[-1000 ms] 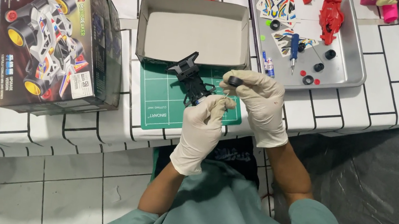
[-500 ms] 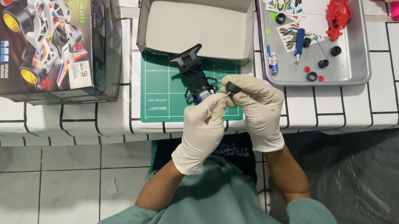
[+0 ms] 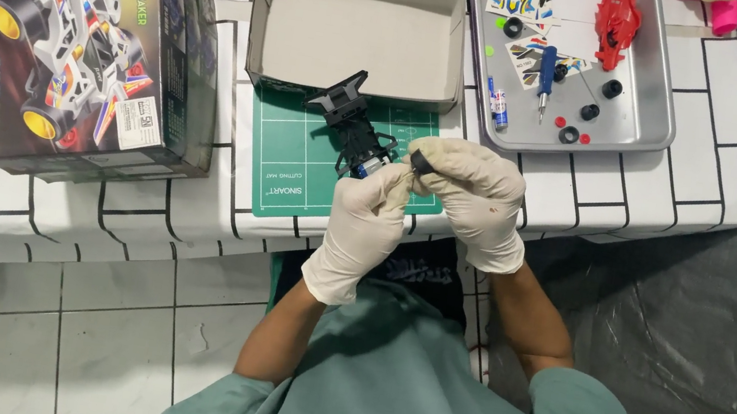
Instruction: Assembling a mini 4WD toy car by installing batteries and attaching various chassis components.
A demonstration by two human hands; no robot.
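Both hands wear white gloves and meet over a green cutting mat (image 3: 297, 162). My left hand (image 3: 367, 226) grips the near end of a black toy car chassis (image 3: 350, 122), which points away from me toward the box tray. My right hand (image 3: 475, 199) pinches a small black part (image 3: 420, 161) right beside the chassis end. The chassis is lifted slightly off the mat.
An open grey cardboard box tray (image 3: 360, 33) lies behind the mat. A metal tray (image 3: 638, 130) at the right holds sticker sheets, a red car body (image 3: 617, 20), a blue screwdriver (image 3: 546, 78) and small black wheels. A printed toy car box (image 3: 73, 36) stands at the left.
The hands and chassis keep the same pose over the mat; my right hand has brought the small black part a little closer to the chassis. The view has shifted slightly.
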